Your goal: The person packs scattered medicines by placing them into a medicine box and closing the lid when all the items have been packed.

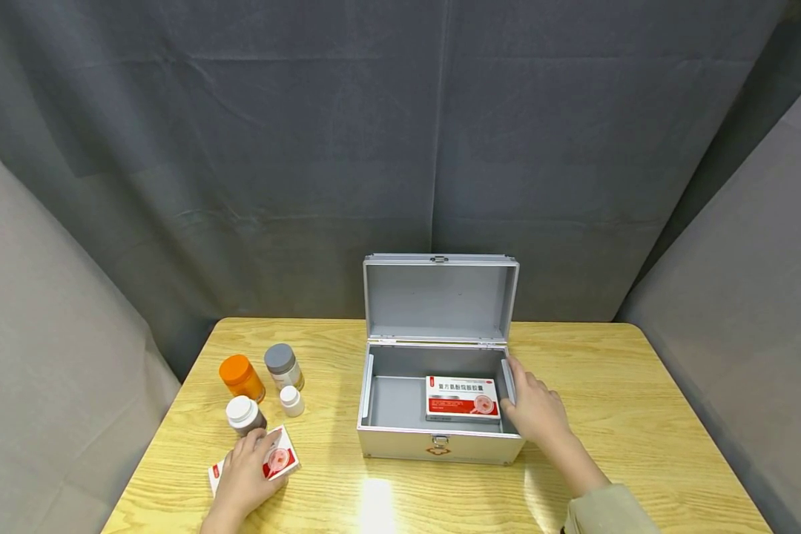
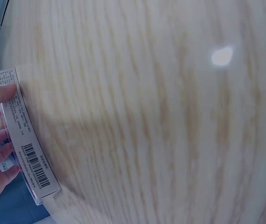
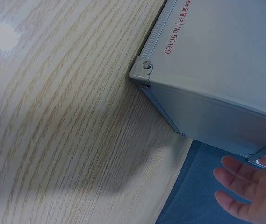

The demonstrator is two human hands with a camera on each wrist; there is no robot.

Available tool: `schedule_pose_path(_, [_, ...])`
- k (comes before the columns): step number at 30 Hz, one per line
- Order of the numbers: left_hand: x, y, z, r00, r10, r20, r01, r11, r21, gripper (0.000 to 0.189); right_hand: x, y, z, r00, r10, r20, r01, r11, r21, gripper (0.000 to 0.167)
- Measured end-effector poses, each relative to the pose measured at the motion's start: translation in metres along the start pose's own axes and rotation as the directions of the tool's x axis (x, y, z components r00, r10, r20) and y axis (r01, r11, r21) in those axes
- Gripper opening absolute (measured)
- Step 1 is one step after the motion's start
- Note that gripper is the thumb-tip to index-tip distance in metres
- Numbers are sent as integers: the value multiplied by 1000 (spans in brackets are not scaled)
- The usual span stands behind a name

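My left hand (image 1: 245, 475) grips a white and red medicine box (image 1: 282, 461) at the table's front left. In the left wrist view the thumb lies on the box's printed side (image 2: 27, 135), above a barcode, and the other fingers are at another face. Whether the box touches the table I cannot tell. An open silver aluminium case (image 1: 400, 443) stands mid-table, lid raised. Inside it, to the right, is a second white and red medicine box (image 1: 463, 398). My right hand (image 1: 539, 406) rests at the case's right rim, several fingers loosely extended outside the wall (image 3: 207, 116).
Behind the left hand stand an orange bottle (image 1: 242, 377), a grey-capped bottle (image 1: 283, 365), a white-capped dark bottle (image 1: 245, 414) and a small white bottle (image 1: 291, 401). A grey curtain (image 1: 307, 185) hangs behind the wooden table (image 1: 607, 415).
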State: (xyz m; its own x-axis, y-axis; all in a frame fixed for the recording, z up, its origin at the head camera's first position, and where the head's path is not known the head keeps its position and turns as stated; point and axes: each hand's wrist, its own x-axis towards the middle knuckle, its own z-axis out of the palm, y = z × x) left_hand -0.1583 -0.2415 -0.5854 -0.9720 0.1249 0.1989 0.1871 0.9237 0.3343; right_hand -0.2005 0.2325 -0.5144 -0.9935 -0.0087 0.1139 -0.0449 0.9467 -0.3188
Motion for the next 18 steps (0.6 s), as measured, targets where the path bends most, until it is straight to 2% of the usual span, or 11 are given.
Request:
schedule_pose_path(5, [-1, -3, 1, 999, 27, -25, -26, 1000, 8, 76, -1, -1, 0, 1000, -1, -1, 1, 1000, 1, 73])
schedule_pose_path(13, [0, -8, -3, 996, -20, 87, 17, 999, 27, 78, -1, -2, -1, 1000, -4, -4, 4, 1000, -4, 73])
schedule_pose_path(18, [1, -8, -5, 995, -22, 94, 20, 1000, 18, 78, -2, -2, -1, 1000, -6, -9, 6, 1000, -7, 73])
